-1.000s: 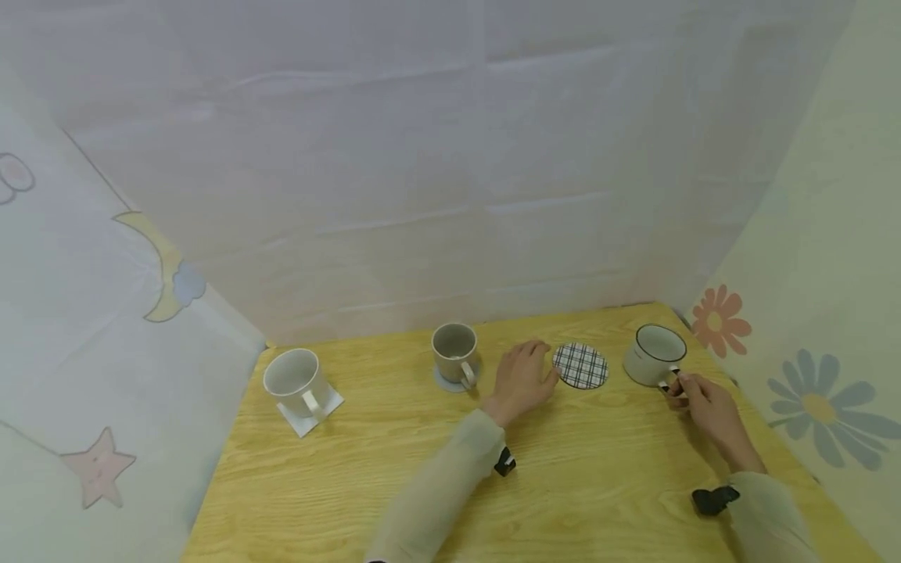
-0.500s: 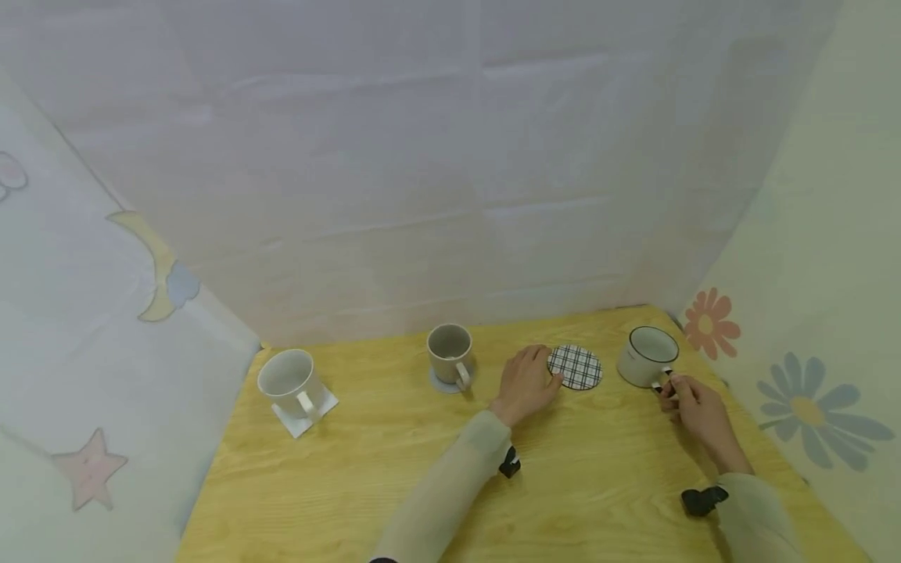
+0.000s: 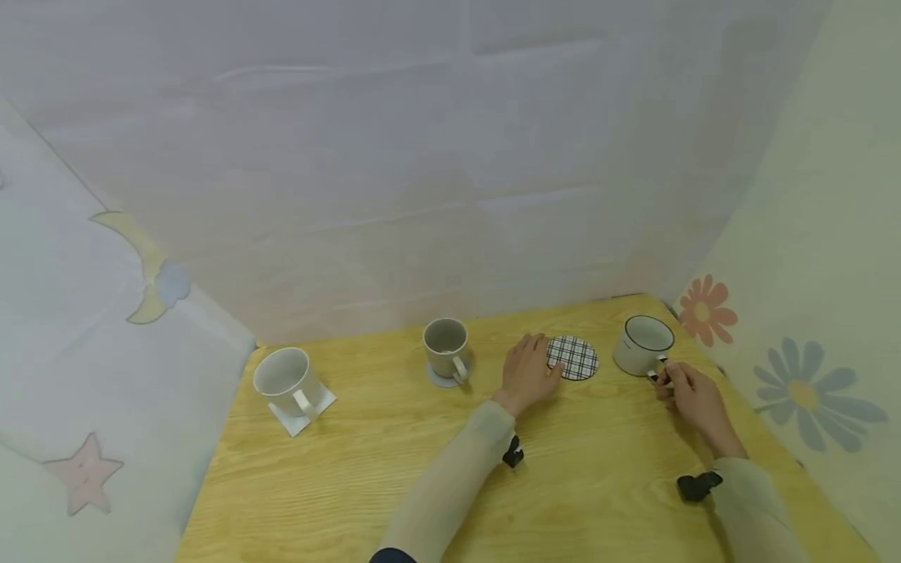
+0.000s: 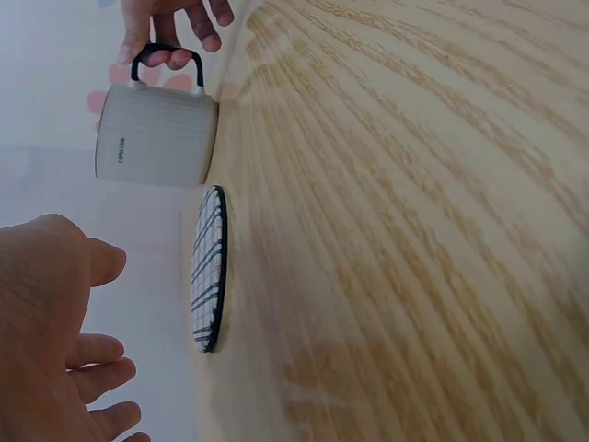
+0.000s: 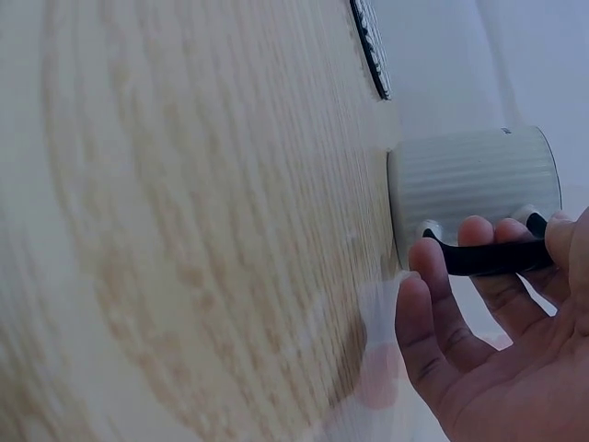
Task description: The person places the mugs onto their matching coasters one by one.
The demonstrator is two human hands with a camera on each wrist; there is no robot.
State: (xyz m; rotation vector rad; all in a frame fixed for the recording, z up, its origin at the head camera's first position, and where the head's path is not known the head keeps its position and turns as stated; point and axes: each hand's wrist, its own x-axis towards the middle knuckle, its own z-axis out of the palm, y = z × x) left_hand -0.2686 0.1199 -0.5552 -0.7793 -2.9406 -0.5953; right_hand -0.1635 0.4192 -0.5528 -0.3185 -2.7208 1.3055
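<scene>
In the head view, my right hand (image 3: 697,397) holds a white enamel-style mug (image 3: 637,356) by its black handle (image 5: 492,258). The right wrist view has the fingers hooked through that handle with the thumb on top; the mug is upright, its base at the tabletop. Left of the mug lies a round plaid coaster (image 3: 573,358) with a dark rim. Beside the coaster's left edge is my left hand (image 3: 526,374), palm down and fingers relaxed, its thumb tip overlapping the coaster in this view. Nothing is between the left fingers (image 4: 109,262) in the left wrist view.
A grey-beige mug (image 3: 446,348) stands on a round grey coaster (image 3: 439,380) in the middle back. Farther left, a wide white mug (image 3: 285,381) sits on a square white coaster (image 3: 292,424). Cloth walls (image 3: 352,156) enclose the wooden table (image 3: 338,485) at the back and sides.
My left hand has shifted slightly right, closer over the plaid coaster's edge. The right hand keeps its grip on the mug handle. The head view has shifted a little.
</scene>
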